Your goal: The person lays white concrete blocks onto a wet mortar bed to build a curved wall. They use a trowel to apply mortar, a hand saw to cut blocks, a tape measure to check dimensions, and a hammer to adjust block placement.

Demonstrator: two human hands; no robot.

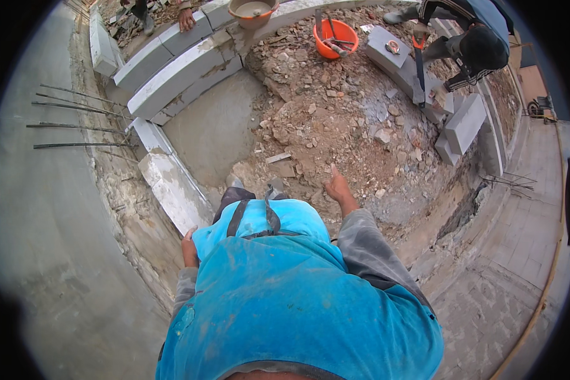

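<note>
My right hand (339, 189) is held out over the rubble (316, 136) with its index finger stretched forward. Nothing shows in it. Down at my left side, my left hand (189, 248) sits against the edge of my blue shirt (285, 297), beside the near end of a pale, mortar-smeared slab (176, 193). Its fingers are mostly hidden by the shirt. My boots (234, 181) stand where the smooth grey cement patch (212, 117) meets the rubble.
Light grey blocks (174, 76) form a low curved wall at the far left. Rebar rods (76, 128) jut out on the left. An orange bucket (335, 39) holds tools; a mortar basin (253, 12) sits on the wall. At right, a co-worker (475, 44) bends over blocks with a handsaw (418, 60).
</note>
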